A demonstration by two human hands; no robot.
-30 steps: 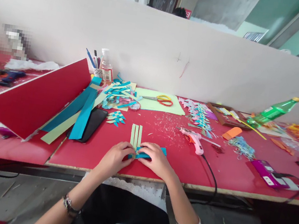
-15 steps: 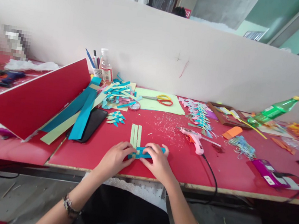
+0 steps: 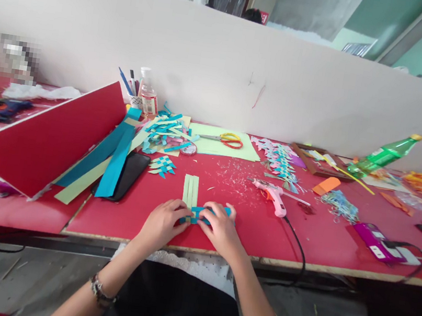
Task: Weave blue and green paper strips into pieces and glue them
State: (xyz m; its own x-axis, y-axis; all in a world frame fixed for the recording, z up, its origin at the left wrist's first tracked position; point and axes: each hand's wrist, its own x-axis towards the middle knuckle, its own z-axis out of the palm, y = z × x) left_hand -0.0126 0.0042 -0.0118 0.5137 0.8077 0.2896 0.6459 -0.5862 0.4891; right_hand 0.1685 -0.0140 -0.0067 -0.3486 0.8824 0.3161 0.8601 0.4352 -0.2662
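Pinched strips with curled left hand and right hand near front edge of red table, before white partition

Counted: one left hand, one right hand. Just beyond the left hand, three parallel pale strips; farther off, one clear bottle; to its left, one phone. Right of the right hand, one glue gun, one green bottle. Beyond both, one scissors pair.
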